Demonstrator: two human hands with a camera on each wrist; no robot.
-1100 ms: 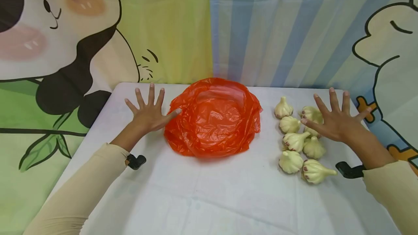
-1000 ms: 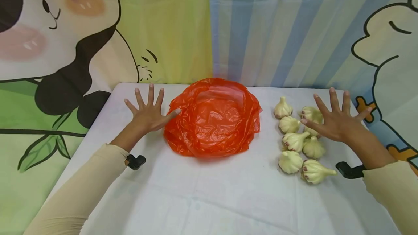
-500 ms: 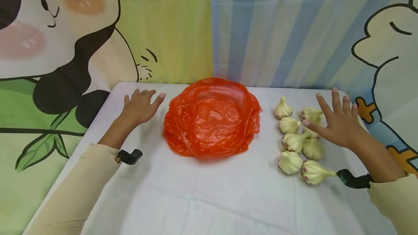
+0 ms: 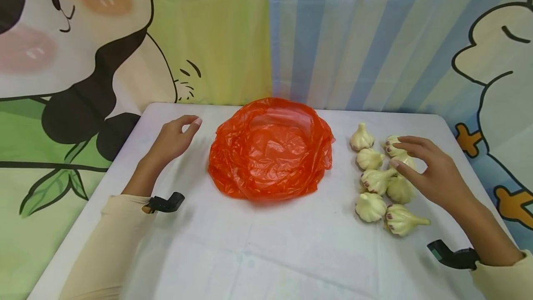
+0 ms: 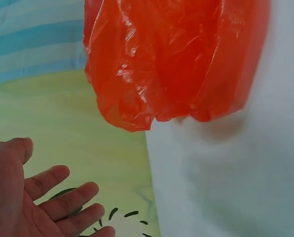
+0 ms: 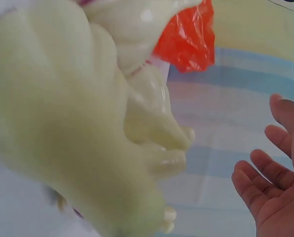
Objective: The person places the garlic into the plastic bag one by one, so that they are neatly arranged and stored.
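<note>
A red plastic bag, its mouth spread wide, rests mid-table in the head view. To its left, apart from it, hovers my left hand, fingers loosely bent and holding nothing. That hand shows bare in the left wrist view, with the bag beyond. Several garlic bulbs lie clustered right of the bag. Over the cluster's right side is my right hand, thumb and fingers apart; the head view does not settle whether it touches a bulb. In the right wrist view the hand holds nothing, and a garlic bulb looms close.
A white-covered table carries everything. Behind it hangs a cartoon-printed cloth with a panda at the left. A small black wrist camera sits on the left wrist, another black wrist camera on the right.
Both hands, earlier spread flat with fingers straight, have relaxed and turned. The left hand has moved slightly left, away from the bag; the right hand has tilted towards the garlic. Bag and bulbs are unmoved.
</note>
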